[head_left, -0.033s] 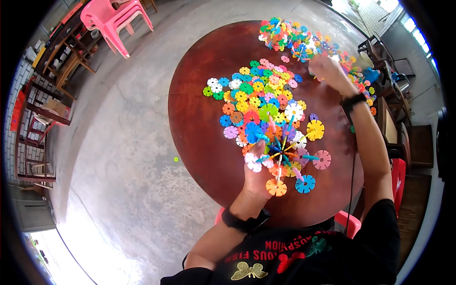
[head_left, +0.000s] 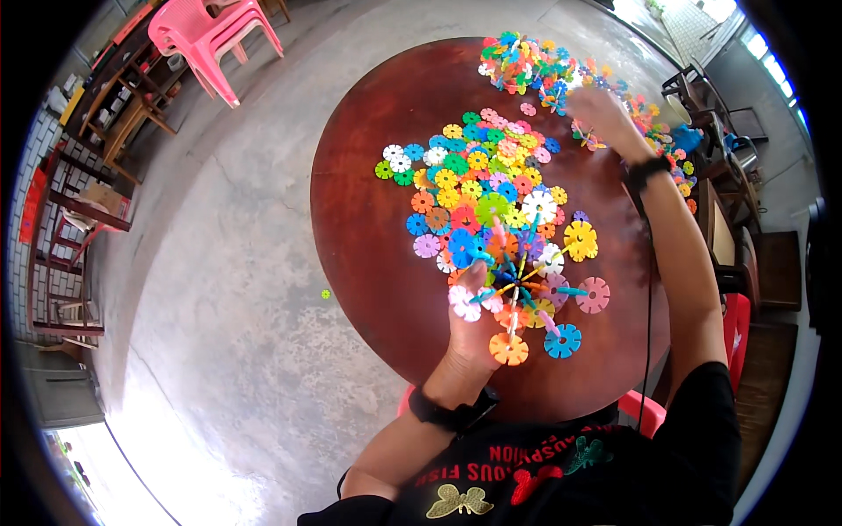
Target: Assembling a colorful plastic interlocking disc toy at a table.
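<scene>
My left hand (head_left: pixel 474 329) is closed on a spiky ball of interlocking plastic discs (head_left: pixel 519 282) above the near part of the table. Its joined arms end in notched, flower-like discs in blue, yellow, orange, white and pink. Loose discs (head_left: pixel 456 180) of many colours lie spread just beyond it. Over the far right of the table, my right hand (head_left: pixel 601 116) is among joined disc clusters (head_left: pixel 544 72). A small cluster (head_left: pixel 589 137) shows just beneath it. The fingers of that hand are blurred and partly hidden, so I cannot make out whether they grip anything.
The round brown table (head_left: pixel 368 131) carries all of this. A single pink disc (head_left: pixel 527 109) lies apart near its far side, and a green disc (head_left: pixel 325 294) is on the floor. Stacked pink chairs (head_left: pixel 210 44) stand far left; wooden furniture (head_left: pixel 715 219) is close on the right.
My right hand has shifted slightly left and away from me, uncovering the small cluster beneath it. My left hand and the disc ball have barely moved.
</scene>
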The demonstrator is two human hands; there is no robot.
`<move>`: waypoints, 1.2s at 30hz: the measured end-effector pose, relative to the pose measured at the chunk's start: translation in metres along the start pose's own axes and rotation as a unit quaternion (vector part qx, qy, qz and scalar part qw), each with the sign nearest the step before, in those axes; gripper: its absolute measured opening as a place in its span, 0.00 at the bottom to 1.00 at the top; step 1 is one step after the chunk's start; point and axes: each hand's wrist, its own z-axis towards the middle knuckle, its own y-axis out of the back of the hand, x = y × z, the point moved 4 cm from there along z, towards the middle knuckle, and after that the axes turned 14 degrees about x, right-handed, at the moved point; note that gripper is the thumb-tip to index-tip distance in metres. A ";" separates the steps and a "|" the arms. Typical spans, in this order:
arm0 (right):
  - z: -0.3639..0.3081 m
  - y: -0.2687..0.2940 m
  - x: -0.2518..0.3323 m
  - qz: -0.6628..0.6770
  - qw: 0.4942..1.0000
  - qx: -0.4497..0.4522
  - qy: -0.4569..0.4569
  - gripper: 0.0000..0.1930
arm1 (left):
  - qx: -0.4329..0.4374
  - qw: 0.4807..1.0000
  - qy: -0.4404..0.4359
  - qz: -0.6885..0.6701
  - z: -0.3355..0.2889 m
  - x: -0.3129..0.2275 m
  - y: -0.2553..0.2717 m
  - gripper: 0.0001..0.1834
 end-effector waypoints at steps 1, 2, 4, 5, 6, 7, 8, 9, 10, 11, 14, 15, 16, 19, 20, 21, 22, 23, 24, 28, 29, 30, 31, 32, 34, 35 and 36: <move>0.023 0.001 0.006 0.018 1.000 -0.022 0.009 0.12 | 0.007 1.000 -0.004 0.000 -0.001 -0.004 0.001 0.31; 0.042 0.001 0.009 0.037 0.998 -0.044 0.018 0.14 | 0.013 1.000 -0.010 0.002 -0.002 -0.008 0.001 0.31; 0.083 -0.002 -0.007 -0.026 0.996 -0.083 0.002 0.16 | 0.014 1.000 -0.022 -0.006 -0.006 -0.011 -0.001 0.31; 0.095 -0.004 -0.008 -0.092 0.988 -0.123 -0.014 0.17 | -0.005 0.999 -0.031 0.016 -0.009 -0.012 0.000 0.31; 0.104 -0.007 -0.012 -0.090 0.988 -0.122 -0.015 0.17 | -0.023 0.998 -0.041 0.037 -0.010 -0.014 -0.001 0.31; 0.112 -0.011 -0.019 -0.062 0.992 -0.099 -0.048 0.18 | -0.025 0.998 -0.040 0.037 -0.009 -0.015 -0.004 0.31; 0.119 -0.021 -0.026 -0.029 0.994 -0.072 -0.080 0.19 | -0.050 0.997 -0.046 0.044 -0.010 -0.017 -0.005 0.32; 0.123 -0.029 -0.033 -0.001 0.993 -0.069 -0.094 0.19 | -0.074 0.995 -0.051 0.051 -0.011 -0.018 -0.003 0.33; 0.127 -0.034 -0.037 0.003 0.993 -0.065 -0.096 0.19 | -0.079 0.994 -0.051 0.051 -0.012 -0.017 0.004 0.33; 0.129 -0.035 -0.035 -0.008 0.990 -0.102 -0.100 0.19 | -0.072 0.995 -0.064 0.023 -0.014 -0.018 0.011 0.34; 0.138 -0.025 -0.044 -0.033 0.982 -0.163 -0.093 0.17 | -0.032 0.998 -0.052 -0.017 -0.015 -0.021 0.006 0.35; 0.138 -0.015 -0.046 -0.061 0.975 -0.199 -0.073 0.16 | 0.003 0.999 -0.028 -0.030 -0.012 -0.021 -0.002 0.35; 0.135 -0.007 -0.048 -0.089 0.966 -0.235 -0.053 0.16 | 0.005 0.999 -0.024 -0.029 -0.009 -0.021 -0.006 0.35; 0.109 -0.002 -0.009 0.061 0.986 -0.139 -0.071 0.16 | -0.029 0.997 -0.074 -0.004 -0.009 -0.029 -0.005 0.33; 0.099 0.000 -0.002 0.122 0.983 -0.117 -0.069 0.16 | -0.018 0.998 -0.062 -0.026 -0.008 -0.030 -0.006 0.32; 0.089 0.003 0.006 0.170 0.979 -0.099 -0.049 0.14 | -0.003 0.998 -0.065 -0.018 -0.008 -0.032 -0.006 0.31; 0.078 0.007 0.014 0.171 0.979 -0.103 -0.047 0.14 | 0.013 0.998 -0.067 -0.011 -0.006 -0.035 -0.005 0.31; 0.064 0.010 0.024 0.203 0.975 -0.088 -0.031 0.14 | 0.016 0.998 -0.062 -0.010 -0.004 -0.033 -0.005 0.31; 0.050 0.011 0.034 0.236 0.969 -0.072 -0.012 0.13 | 0.015 0.998 -0.067 0.014 -0.003 -0.033 -0.005 0.31; 0.011 0.019 0.050 0.280 0.957 -0.052 0.055 0.13 | 0.051 0.996 -0.052 0.042 0.003 -0.029 -0.009 0.30; 0.004 0.023 0.056 0.273 0.959 -0.060 0.056 0.13 | 0.032 0.997 -0.060 0.047 0.003 -0.028 -0.012 0.29; -0.003 0.023 0.061 0.276 0.957 -0.070 0.055 0.13 | 0.033 0.997 -0.052 0.053 0.003 -0.026 -0.014 0.29; -0.011 0.025 0.066 0.271 0.957 -0.080 0.060 0.13 | 0.029 0.996 -0.052 0.066 0.002 -0.024 -0.014 0.29; -0.018 0.030 0.068 0.263 0.958 -0.091 0.068 0.13 | 0.028 0.995 -0.054 0.079 0.004 -0.022 -0.014 0.29; -0.029 0.039 0.065 0.265 0.957 -0.102 0.066 0.13 | 0.048 0.993 -0.039 0.100 0.004 -0.018 -0.012 0.28; -0.037 0.043 0.072 0.268 0.955 -0.106 0.062 0.13 | 0.035 0.992 -0.032 0.114 0.005 -0.017 -0.009 0.28; -0.044 0.047 0.077 0.271 0.954 -0.110 0.060 0.13 | 0.023 0.991 -0.027 0.129 0.005 -0.015 -0.007 0.28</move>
